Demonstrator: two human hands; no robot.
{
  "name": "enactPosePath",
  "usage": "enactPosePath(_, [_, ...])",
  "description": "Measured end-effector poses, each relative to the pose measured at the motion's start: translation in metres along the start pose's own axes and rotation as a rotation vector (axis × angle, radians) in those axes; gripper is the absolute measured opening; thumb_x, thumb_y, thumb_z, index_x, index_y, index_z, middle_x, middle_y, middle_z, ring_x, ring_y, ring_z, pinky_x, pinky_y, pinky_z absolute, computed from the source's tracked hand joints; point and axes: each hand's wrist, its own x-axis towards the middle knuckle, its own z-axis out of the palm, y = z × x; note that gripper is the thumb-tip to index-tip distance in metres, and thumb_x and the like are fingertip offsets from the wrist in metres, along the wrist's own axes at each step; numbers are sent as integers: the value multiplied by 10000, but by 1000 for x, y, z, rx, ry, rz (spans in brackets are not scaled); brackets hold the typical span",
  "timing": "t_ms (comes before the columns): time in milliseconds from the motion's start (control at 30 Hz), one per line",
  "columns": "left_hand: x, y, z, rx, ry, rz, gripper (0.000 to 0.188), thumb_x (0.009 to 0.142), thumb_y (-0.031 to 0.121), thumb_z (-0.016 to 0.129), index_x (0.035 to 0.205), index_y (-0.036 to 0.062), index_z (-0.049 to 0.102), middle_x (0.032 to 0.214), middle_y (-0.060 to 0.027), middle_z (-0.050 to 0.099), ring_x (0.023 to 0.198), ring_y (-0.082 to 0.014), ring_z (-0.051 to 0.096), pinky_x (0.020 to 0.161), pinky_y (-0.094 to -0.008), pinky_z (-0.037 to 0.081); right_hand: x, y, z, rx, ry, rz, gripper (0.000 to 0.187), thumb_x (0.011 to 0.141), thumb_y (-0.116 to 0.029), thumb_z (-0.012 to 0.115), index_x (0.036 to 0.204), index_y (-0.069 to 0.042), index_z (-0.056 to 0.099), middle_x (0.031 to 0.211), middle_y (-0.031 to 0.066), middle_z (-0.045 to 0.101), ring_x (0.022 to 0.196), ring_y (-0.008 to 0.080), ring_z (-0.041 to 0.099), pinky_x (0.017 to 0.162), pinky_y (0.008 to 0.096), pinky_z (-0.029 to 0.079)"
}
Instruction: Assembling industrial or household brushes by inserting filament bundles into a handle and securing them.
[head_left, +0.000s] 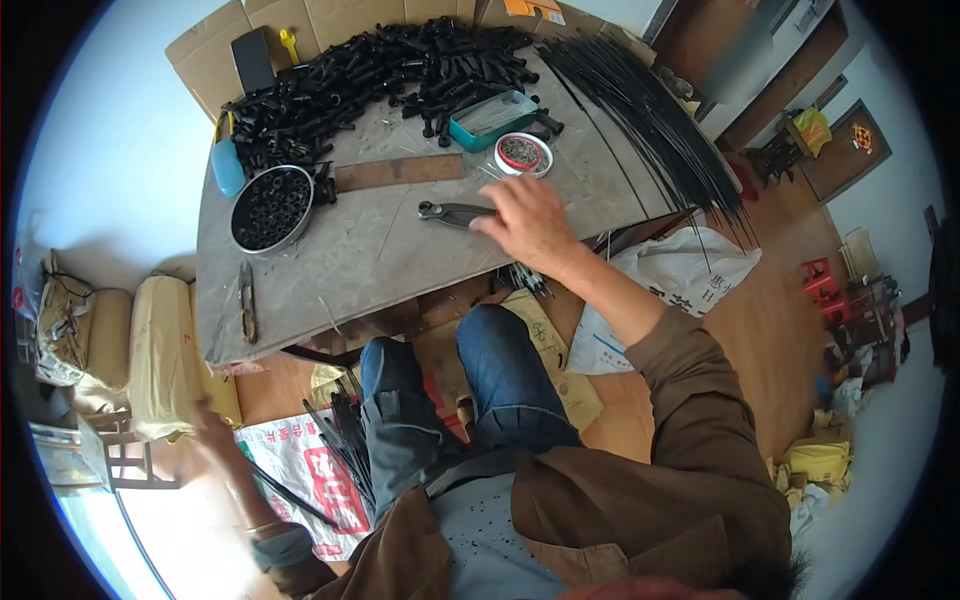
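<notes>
My right hand (530, 222) is over the near part of the grey table (390, 240), its thumb and fingers around the handles of dark end-cutting pincers (450, 213). The pincers lie nearly flat, jaws pointing left. Just beyond that hand stands a round white tub with a red inner rim (523, 153), holding small metal pieces. My left hand (212, 432) is low at the left, off the table and smeared by motion; its fingers cannot be made out. Long black strips (345, 450) lie below the table to the right of it, on a white-and-red sack (290, 445).
Black bolt-like parts (400, 75) are heaped along the back beside a bundle of thin black rods (640, 115). A teal box (490, 120), a flat brown bar (400, 173), a bowl of black rings (272, 210) and pliers (247, 300) also occupy the table. Wrapped rolls (160, 350) stand left.
</notes>
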Motion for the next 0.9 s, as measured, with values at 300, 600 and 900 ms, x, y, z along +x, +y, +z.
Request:
enactPosePath(300, [-142, -40, 156, 225, -378, -412, 446, 982, 416, 413, 1030, -2, 560, 936, -281, 631, 899, -460, 585, 758, -506, 438, -3, 246, -12, -455, -163, 677, 544, 847, -486, 584, 1156, -39, 586, 1152, 171, 589, 1099, 351, 529, 928, 450, 414])
enactPosePath(600, [-196, -204, 216, 468, -654, -255, 573, 876, 514, 514, 1116, 7, 633, 1072, -282, 629, 1020, -420, 604, 884, -468, 461, 26, 313, 2, -610, -554, 1119, 767, 839, -624, 512, 1256, 19, 539, 1331, 233, 498, 1234, 384, 475, 1008, 487, 378])
enactPosePath(900, [-199, -133, 240, 253, -715, -669, 483, 818, 409, 631, 972, -47, 667, 857, -201, 672, 788, -305, 632, 769, -438, 481, 50, 333, -12, -97, -702, 1238, 436, 731, -242, 648, 958, 129, 609, 898, 286, 623, 699, 290, 651, 506, 379, 488])
